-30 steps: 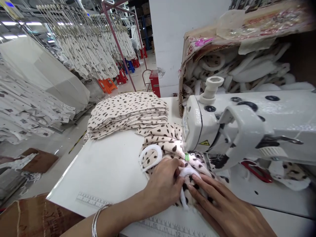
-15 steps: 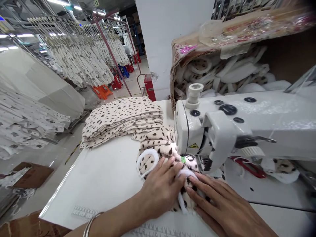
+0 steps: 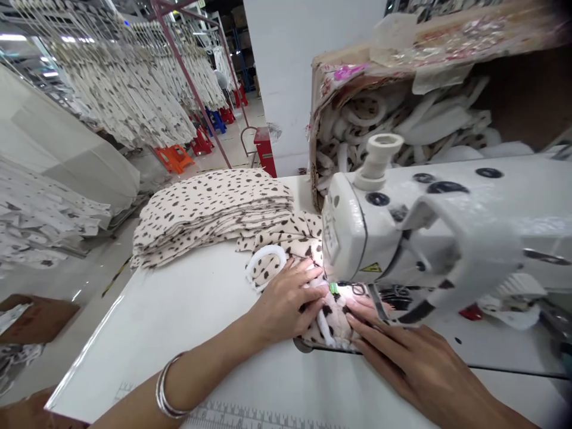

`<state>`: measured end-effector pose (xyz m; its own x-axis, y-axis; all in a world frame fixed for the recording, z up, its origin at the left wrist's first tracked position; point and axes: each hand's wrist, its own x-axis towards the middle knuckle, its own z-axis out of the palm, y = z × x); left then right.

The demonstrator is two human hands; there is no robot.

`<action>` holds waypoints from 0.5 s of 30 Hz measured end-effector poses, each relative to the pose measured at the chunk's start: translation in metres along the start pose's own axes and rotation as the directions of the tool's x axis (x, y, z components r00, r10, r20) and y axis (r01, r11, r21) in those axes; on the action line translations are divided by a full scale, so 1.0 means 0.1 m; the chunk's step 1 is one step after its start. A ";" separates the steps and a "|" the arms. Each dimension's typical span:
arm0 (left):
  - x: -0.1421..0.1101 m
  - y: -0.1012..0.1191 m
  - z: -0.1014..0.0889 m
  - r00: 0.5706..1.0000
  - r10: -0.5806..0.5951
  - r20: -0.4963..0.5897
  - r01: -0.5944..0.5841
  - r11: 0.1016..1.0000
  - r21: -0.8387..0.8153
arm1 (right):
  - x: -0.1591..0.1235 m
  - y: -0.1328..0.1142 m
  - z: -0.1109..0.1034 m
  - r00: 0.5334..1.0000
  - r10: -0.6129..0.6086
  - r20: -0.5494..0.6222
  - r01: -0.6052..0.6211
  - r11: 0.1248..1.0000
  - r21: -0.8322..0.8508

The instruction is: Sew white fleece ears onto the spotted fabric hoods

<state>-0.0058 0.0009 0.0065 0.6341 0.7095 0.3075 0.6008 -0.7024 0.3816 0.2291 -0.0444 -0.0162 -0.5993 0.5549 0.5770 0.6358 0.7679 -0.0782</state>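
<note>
Beside sewing machine [image 3: 346, 238], spotted fabric [image 3: 339, 325] pressed under right hand [image 3: 404, 351], fingers outstretched; whether pinched by left hand [image 3: 286, 301], cannot be told. Puckering could be caused by uneven pressure.

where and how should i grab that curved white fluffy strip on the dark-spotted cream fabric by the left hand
Probably pinch the curved white strip at its left side, coming from the left across the white tabletop: it bows outward there, while its right end lies close to the left hand.
</note>
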 end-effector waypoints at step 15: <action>0.05 -0.02 0.00 0.999 -0.049 0.003 0.049 0.999 0.003 | 0.08 -0.02 0.06 1.000 0.022 -0.003 -0.022 0.994 -0.110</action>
<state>-0.0037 0.0054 0.0073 0.6057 0.7427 0.2855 0.6324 -0.6671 0.3938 0.2202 -0.0397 -0.0164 -0.5835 0.5707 0.5778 0.6988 0.7153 -0.0008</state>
